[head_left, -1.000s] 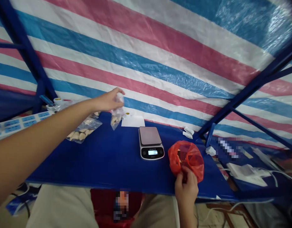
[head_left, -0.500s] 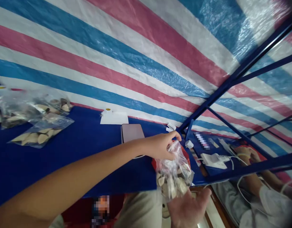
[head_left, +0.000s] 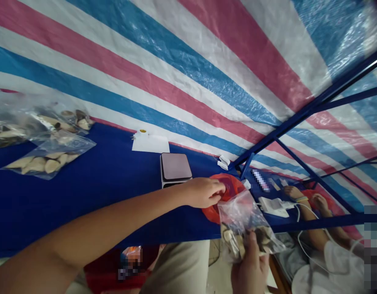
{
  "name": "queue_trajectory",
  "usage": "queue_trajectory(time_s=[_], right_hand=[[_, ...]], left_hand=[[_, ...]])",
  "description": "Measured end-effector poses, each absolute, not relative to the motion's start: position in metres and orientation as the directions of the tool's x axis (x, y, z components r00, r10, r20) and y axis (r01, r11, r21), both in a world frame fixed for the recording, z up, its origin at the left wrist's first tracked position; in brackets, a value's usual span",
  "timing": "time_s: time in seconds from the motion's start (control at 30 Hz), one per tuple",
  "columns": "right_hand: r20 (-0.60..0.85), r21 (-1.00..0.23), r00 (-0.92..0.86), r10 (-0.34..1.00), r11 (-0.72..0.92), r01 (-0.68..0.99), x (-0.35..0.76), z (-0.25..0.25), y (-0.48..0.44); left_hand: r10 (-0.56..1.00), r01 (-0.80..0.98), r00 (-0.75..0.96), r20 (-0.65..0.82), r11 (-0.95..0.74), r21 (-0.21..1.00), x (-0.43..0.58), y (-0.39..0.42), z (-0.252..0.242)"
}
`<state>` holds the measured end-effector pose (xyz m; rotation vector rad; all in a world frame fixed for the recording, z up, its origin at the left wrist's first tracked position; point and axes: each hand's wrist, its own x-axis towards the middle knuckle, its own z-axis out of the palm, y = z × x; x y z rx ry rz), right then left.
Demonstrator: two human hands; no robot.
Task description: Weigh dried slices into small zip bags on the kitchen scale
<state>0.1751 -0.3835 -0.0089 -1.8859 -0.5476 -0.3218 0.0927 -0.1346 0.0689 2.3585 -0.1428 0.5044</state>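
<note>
My right hand [head_left: 251, 267] grips a clear plastic zip bag [head_left: 245, 228] from below, its thumb pressed on the front. Pale and dark-edged flat pieces, like dried slices, fill the lower part of this bag. My left hand [head_left: 206, 192] reaches across to the mouth of a red plastic bag [head_left: 211, 214], fingers half bent and a little apart, nothing visible in them. The red bag stands at the table's front edge, partly behind the clear bag; its contents are hidden. Just left of it sits a small scale [head_left: 176, 166] with a pinkish square top.
Several filled clear bags [head_left: 38, 163] lie on the left of the blue table [head_left: 121, 179]. White paper [head_left: 150, 143] lies at the back. A blue metal frame [head_left: 277, 130] rises on the right. Beyond it are a white power strip [head_left: 274, 207] and another person's hands [head_left: 294, 192].
My left hand has let go of the clear bag's top and moved down to the red bag. My right hand, open beneath before, now grips the clear bag, which has shifted right.
</note>
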Motion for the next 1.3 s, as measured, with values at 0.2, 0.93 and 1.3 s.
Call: queue_trajectory(time_s=[0.2, 0.93, 1.3], right_hand=[[0.533, -0.792, 0.845, -0.047, -0.379, 0.478, 0.171, 0.030, -0.378], [0.031, 0.056, 0.534, 0.845, -0.535, 0.843, 0.223, 0.123, -0.303], [-0.203, 0.052, 0.364, 0.909, -0.361, 0.931, 0.229, 0.128, -0.255]], left_hand=[[-0.150, -0.215, 0.952, 0.267, -0.948, 0.234, 0.085, -0.134, 0.047], [-0.112, -0.145, 0.945, 0.309, -0.986, 0.087, 0.081, -0.119, 0.086], [0.092, -0.075, 0.907, 0.410, -0.925, 0.374, 0.071, -0.116, 0.089]])
